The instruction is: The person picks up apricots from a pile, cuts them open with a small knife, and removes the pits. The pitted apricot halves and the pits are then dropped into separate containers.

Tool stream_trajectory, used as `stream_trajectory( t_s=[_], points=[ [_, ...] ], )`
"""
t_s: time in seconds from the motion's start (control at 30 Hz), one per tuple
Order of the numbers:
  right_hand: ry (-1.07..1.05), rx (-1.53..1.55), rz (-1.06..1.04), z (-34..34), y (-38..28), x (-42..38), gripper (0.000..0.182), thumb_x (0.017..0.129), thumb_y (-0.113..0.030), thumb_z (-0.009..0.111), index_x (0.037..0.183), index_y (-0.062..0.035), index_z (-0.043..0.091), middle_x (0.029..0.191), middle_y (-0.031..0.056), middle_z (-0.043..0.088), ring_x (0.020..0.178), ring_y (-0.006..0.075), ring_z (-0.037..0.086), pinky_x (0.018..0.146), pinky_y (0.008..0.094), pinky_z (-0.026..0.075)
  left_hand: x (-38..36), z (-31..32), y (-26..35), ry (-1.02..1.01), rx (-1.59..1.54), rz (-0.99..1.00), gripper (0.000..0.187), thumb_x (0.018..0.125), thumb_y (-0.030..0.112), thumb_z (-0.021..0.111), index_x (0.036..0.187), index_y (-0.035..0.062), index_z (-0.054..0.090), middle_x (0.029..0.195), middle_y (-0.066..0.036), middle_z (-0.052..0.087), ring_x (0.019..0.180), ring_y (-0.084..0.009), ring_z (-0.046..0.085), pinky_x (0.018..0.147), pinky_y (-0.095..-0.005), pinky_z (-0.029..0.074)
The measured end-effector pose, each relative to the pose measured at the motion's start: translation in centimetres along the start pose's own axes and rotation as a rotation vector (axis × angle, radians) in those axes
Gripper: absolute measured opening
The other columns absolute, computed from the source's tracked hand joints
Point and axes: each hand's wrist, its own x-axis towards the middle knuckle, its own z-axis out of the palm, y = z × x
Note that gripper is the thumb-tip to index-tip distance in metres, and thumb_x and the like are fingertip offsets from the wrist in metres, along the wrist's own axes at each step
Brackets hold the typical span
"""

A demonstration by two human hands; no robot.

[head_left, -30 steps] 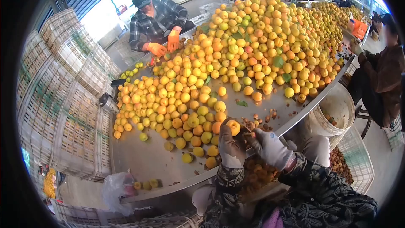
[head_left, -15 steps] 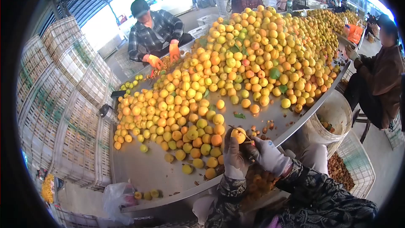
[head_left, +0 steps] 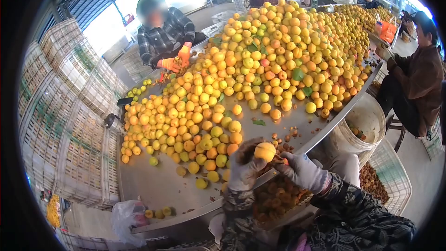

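In my gloved left hand [head_left: 243, 166] sits a whole-looking yellow-orange apricot [head_left: 265, 151], gripped at the front edge of the metal table [head_left: 181, 200]. My gloved right hand [head_left: 303, 172] is closed round a small thin tool [head_left: 283, 161] with a red part, its tip pointing at the apricot's lower right side. Most of the tool is hidden by my fingers. Beyond both hands rises a large heap of apricots [head_left: 278, 42]. Brown-orange fruit pieces [head_left: 278, 200] lie in a container below my hands.
A whitish bucket [head_left: 364, 125] and a crate of brown pieces [head_left: 374, 186] stand at the right. Across the table a person in orange gloves [head_left: 179, 60] handles fruit; another person [head_left: 416, 74] sits at right. Stacked crates [head_left: 79, 125] line the left. A plastic bag [head_left: 127, 221] hangs at the front edge.
The apricot in my left hand is turned to show a rounder, smooth face. My right hand has shifted slightly right and down. The view has moved a little, and the orange-gloved hands are closer together.
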Motion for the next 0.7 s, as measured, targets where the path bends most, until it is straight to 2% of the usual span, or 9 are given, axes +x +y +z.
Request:
stream_trajectory(
  t_s=[0.1,0.2,0.3,0.37,0.47,0.53,0.57,0.63,0.7],
  points=[
    [0.177,0.232,-0.037,0.5,-0.1,0.2,0.042,0.096,-0.040,0.054,0.110,-0.0004,0.057,0.070,0.0125,0.062,0.068,0.0318,0.063,0.063,0.0374,0.048,-0.1,2.0,-2.5,0.030,-0.286,0.000,0.060,0.079,0.021,0.077,0.127,-0.0035,0.050,0.116,-0.017,0.062,0.107,-0.0269,0.061,0.091,-0.0399,0.052],
    [0.143,0.264,-0.026,-0.1,-0.5,-0.2,0.039,0.096,-0.041,0.053,0.110,-0.0047,0.058,0.073,0.0202,0.061,0.070,0.0409,0.061,0.060,0.0412,0.046,-0.6,1.3,-2.3,0.064,-0.457,-0.088,0.057,0.079,0.017,0.076,0.125,-0.0032,0.051,0.115,-0.016,0.062,0.103,-0.0249,0.062,0.090,-0.0390,0.053],
    [0.020,0.150,0.011,-1.4,-0.5,-0.6,0.039,0.096,-0.040,0.053,0.109,-0.0041,0.060,0.074,0.0198,0.062,0.070,0.0389,0.062,0.061,0.0400,0.047,0.1,0.8,-0.6,0.023,-0.009,-0.037,0.043,0.072,0.010,0.080,0.109,-0.0029,0.062,0.102,-0.010,0.067,0.093,-0.0171,0.064,0.084,-0.0295,0.053],
    [-0.089,0.195,0.040,-1.6,0.0,-0.6,0.041,0.096,-0.041,0.055,0.102,-0.0003,0.060,0.074,0.0105,0.062,0.071,0.0231,0.063,0.066,0.0343,0.048,0.4,0.5,0.6,-0.025,0.159,-0.131,0.041,0.072,0.011,0.080,0.106,-0.0023,0.063,0.100,-0.009,0.067,0.093,-0.0158,0.064,0.083,-0.0285,0.053],
    [-0.036,0.286,-0.037,0.5,2.3,-0.9,0.040,0.096,-0.040,0.054,0.099,-0.0007,0.061,0.075,0.0064,0.063,0.072,0.0189,0.063,0.065,0.0328,0.048,0.2,0.4,0.1,-0.115,0.409,-0.204,0.040,0.074,0.016,0.080,0.107,-0.0010,0.063,0.100,-0.008,0.066,0.090,-0.0132,0.063,0.082,-0.0274,0.053],
    [-0.014,0.439,0.007,0.0,0.7,-1.3,0.040,0.096,-0.040,0.054,0.100,-0.0005,0.061,0.076,0.0051,0.063,0.072,0.0167,0.062,0.065,0.0316,0.048,-0.4,1.5,-2.3,0.030,0.113,0.022,0.040,0.077,0.019,0.078,0.108,-0.0008,0.062,0.101,-0.007,0.065,0.089,-0.0130,0.062,0.081,-0.0266,0.052],
    [0.009,0.591,0.051,-0.1,0.1,-1.3,0.040,0.097,-0.039,0.054,0.101,-0.0003,0.062,0.077,0.0039,0.064,0.073,0.0144,0.061,0.065,0.0303,0.049,-0.6,2.7,-3.1,0.028,0.116,0.022,0.040,0.077,0.019,0.078,0.108,-0.0008,0.062,0.101,-0.007,0.065,0.089,-0.0130,0.062,0.081,-0.0266,0.052],
    [0.029,0.606,-0.019,0.3,0.4,-1.0,0.039,0.097,-0.038,0.054,0.102,-0.0001,0.062,0.078,0.0036,0.064,0.074,0.0135,0.061,0.066,0.0294,0.049,-1.2,5.1,-3.9,0.220,-0.270,-0.009,0.039,0.079,0.019,0.077,0.109,-0.0002,0.061,0.100,-0.006,0.063,0.088,-0.0125,0.061,0.080,-0.0252,0.050],
    [0.034,0.621,-0.084,0.2,0.4,-1.0,0.039,0.097,-0.038,0.054,0.103,0.0001,0.062,0.079,0.0032,0.065,0.075,0.0126,0.061,0.067,0.0284,0.049,-1.3,4.6,-4.0,0.223,-0.208,0.025,0.036,0.079,0.017,0.075,0.108,0.0001,0.061,0.099,-0.006,0.063,0.088,-0.0126,0.060,0.079,-0.0245,0.049]
  ],
)
